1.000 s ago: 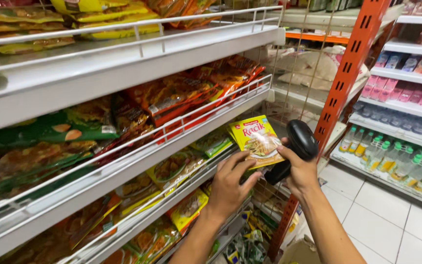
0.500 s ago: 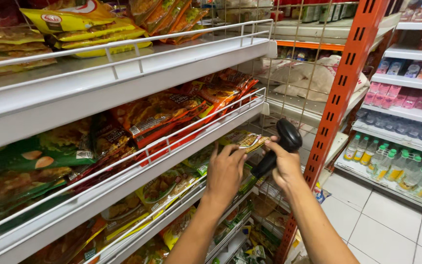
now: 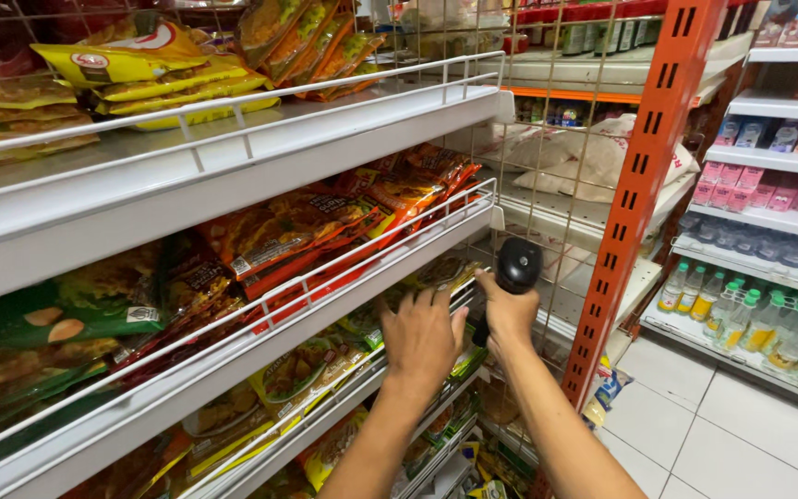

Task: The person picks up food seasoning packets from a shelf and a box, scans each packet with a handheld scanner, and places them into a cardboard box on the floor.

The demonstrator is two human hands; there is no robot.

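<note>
My right hand (image 3: 507, 319) is closed around the grip of a black handheld scanner (image 3: 517, 266), whose head is raised toward the end of the shelf. My left hand (image 3: 422, 340) lies beside it, palm down with fingers spread, on the yellow-green packets (image 3: 436, 274) behind the white wire rail of the lower shelf (image 3: 344, 393). The palm hides whatever is under it. Both forearms come up from the bottom of the view.
Tilted white shelves carry orange-red snack packets (image 3: 325, 222) and yellow bags (image 3: 140, 69) above. An orange slotted upright (image 3: 644, 185) stands just right of my hands, white sacks (image 3: 584, 152) behind wire mesh. Bottles (image 3: 741, 314) line a low shelf across the tiled aisle.
The yellow packet my left hand held up in front of the scanner has gone back onto the lower shelf. Both hands moved in toward the rail, and the view swung upward.
</note>
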